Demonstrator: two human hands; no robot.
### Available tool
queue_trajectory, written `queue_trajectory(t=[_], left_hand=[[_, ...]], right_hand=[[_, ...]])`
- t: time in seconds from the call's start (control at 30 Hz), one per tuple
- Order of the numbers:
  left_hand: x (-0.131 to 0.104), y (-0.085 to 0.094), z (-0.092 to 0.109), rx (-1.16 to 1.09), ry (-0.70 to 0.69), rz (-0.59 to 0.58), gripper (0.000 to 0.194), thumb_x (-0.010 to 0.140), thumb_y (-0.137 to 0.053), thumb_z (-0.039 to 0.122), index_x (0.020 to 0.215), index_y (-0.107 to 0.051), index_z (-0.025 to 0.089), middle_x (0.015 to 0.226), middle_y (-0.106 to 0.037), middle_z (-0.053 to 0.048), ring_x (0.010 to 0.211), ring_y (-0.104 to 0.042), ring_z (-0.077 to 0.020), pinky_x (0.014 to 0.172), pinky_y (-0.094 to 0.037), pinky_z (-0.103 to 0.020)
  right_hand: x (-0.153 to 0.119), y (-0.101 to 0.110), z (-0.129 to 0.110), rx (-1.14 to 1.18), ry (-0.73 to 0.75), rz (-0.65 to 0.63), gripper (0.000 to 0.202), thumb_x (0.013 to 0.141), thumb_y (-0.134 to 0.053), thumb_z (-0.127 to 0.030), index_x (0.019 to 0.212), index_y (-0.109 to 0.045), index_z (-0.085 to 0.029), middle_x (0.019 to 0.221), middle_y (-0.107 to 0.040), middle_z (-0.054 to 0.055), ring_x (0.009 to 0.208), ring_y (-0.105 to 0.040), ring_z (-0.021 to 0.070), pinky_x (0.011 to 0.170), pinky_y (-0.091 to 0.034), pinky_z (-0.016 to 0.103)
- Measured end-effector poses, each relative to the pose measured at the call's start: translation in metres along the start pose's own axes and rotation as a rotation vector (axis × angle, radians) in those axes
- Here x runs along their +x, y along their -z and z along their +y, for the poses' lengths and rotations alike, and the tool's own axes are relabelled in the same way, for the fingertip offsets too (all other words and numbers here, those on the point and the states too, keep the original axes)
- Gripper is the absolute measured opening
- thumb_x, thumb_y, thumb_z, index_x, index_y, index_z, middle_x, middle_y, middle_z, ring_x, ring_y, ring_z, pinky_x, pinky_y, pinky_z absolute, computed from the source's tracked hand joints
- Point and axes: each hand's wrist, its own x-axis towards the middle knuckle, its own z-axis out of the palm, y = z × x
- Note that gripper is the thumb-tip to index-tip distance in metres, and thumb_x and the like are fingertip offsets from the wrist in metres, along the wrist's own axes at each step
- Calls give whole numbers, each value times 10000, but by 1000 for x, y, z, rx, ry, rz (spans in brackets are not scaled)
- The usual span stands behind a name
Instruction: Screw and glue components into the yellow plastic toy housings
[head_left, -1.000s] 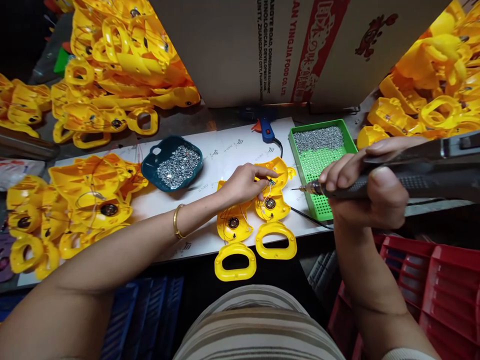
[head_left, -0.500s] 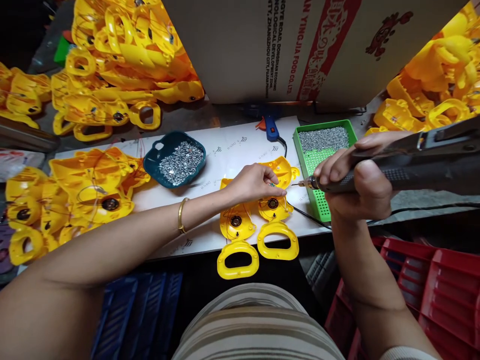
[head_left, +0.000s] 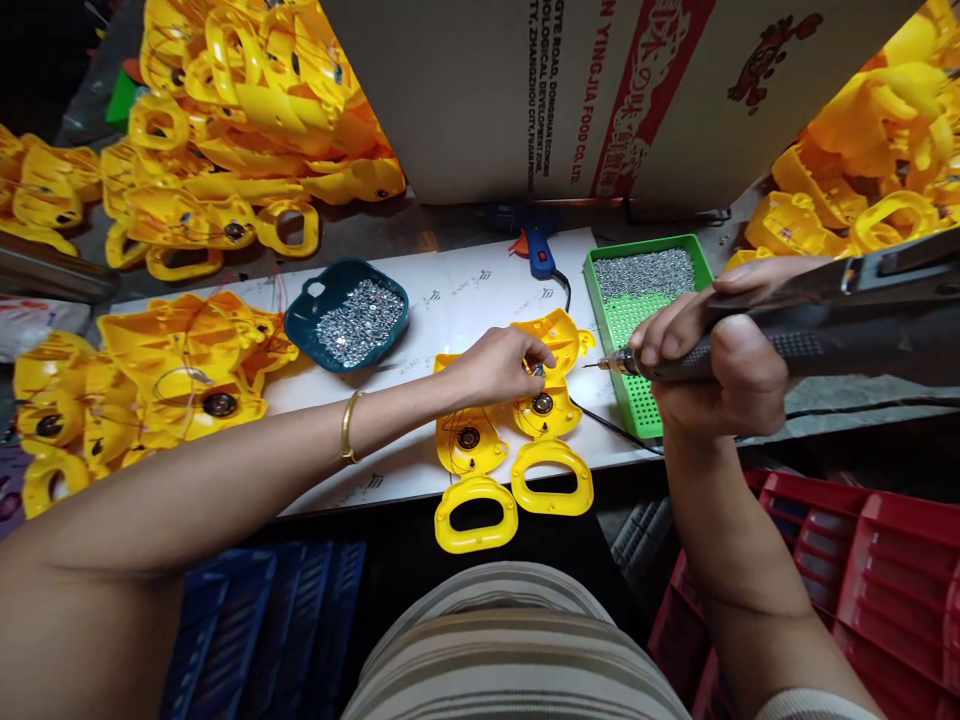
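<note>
My right hand (head_left: 720, 350) is wrapped round a dark electric screwdriver (head_left: 840, 320), whose thin bit (head_left: 594, 365) points left, clear of the yellow parts. My left hand (head_left: 502, 365) reaches over a yellow plastic shell half (head_left: 555, 345) with a round speaker (head_left: 542, 402) and a ring handle (head_left: 552, 480). Its fingers are bent together at a small part with a bit of green and red, too small to make out. Beside it lies a second yellow shell half (head_left: 465, 455) with wires and a speaker, partly under my left wrist.
A teal tray (head_left: 300, 325) of small metal pieces stands to the left, a green basket (head_left: 626, 400) of screws to the right. Behind lie a blue glue gun (head_left: 540, 255) and a large carton (head_left: 480, 120). Yellow shells (head_left: 180, 370) pile up left and at the back.
My left hand has drawn its thumb in and shifted slightly left. The screwdriver bit now stands farther from those fingers. The view has shifted slightly.
</note>
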Motion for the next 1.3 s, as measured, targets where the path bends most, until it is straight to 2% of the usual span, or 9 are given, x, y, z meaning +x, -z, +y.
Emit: queue_trajectory(t=[0.2, 0.3, 0.43, 0.57, 0.7, 0.9, 0.97, 1.1, 1.3], left_hand=[[-7, 1, -3, 110, -112, 55, 239, 775, -608, 158, 967, -750, 164, 939, -757, -73, 807, -692, -188, 734, -506, -301], [-10, -1, -6, 212, -196, 100, 207, 837, -591, 197, 965, -749, 160, 898, -743, -81, 769, -671, -176, 695, -489, -293], [-12, -5, -12, 312, -248, 249, 160, 829, -661, 279, 952, -748, 223, 941, -697, -71, 870, -617, -196, 643, -453, -280], [-10, -11, -15, 199, -239, 296, 162, 850, -654, 271, 978, -730, 209, 917, -718, -55, 846, -630, -175, 717, -480, -291], [-6, -16, -14, 177, -227, 315, 171, 867, -634, 248, 1002, -714, 178, 965, -747, -61, 852, -664, -181, 781, -490, -310], [-1, -23, -12, 268, -166, 294, 191, 895, -593, 234, 1019, -720, 163, 834, -733, -65, 726, -631, -173, 719, -450, -311], [0, -24, -11, 282, -191, 292, 171, 890, -602, 238, 980, -734, 177, 838, -716, -67, 780, -603, -190, 728, -429, -326], [1, -27, -12, 326, -203, 382, 171, 862, -653, 321, 970, -752, 232, 925, -657, -84, 913, -516, -235, 719, -363, -346], [4, -33, -16, 315, -129, 355, 193, 892, -618, 351, 1007, -742, 259, 823, -686, -42, 872, -511, -226, 758, -290, -380]], right_hand=[[2, -1, 1, 80, 11, -24, 146, 730, -653, -327, 826, -579, -247, 459, -436, -79, 338, -396, 116, 366, -370, 284], [3, -1, 2, 76, 33, -15, 133, 738, -644, -327, 820, -589, -239, 457, -440, -78, 336, -389, 112, 353, -360, 282], [3, -2, 3, 30, 34, -39, 210, 756, -650, -411, 850, -545, -256, 462, -410, -87, 323, -375, 108, 356, -364, 286], [2, -3, 2, -30, -17, -32, 275, 743, -655, -482, 856, -506, -279, 477, -379, -91, 345, -391, 114, 390, -403, 299], [4, -6, 1, 2, -31, -36, 206, 726, -654, -390, 861, -534, -291, 495, -421, -84, 372, -414, 115, 427, -429, 302], [6, -9, 5, 16, 12, -11, 189, 721, -672, -395, 828, -556, -291, 486, -413, -82, 348, -392, 111, 389, -413, 307], [6, -8, 6, 8, 6, -18, 211, 729, -669, -424, 840, -546, -294, 488, -407, -85, 349, -387, 112, 399, -432, 315], [6, -5, 8, -35, -9, 1, 281, 712, -680, -493, 843, -525, -299, 515, -403, -84, 360, -399, 113, 385, -421, 306], [11, -5, 10, 63, 74, -31, 198, 733, -684, -400, 846, -581, -275, 498, -425, -85, 346, -415, 101, 371, -413, 277]])
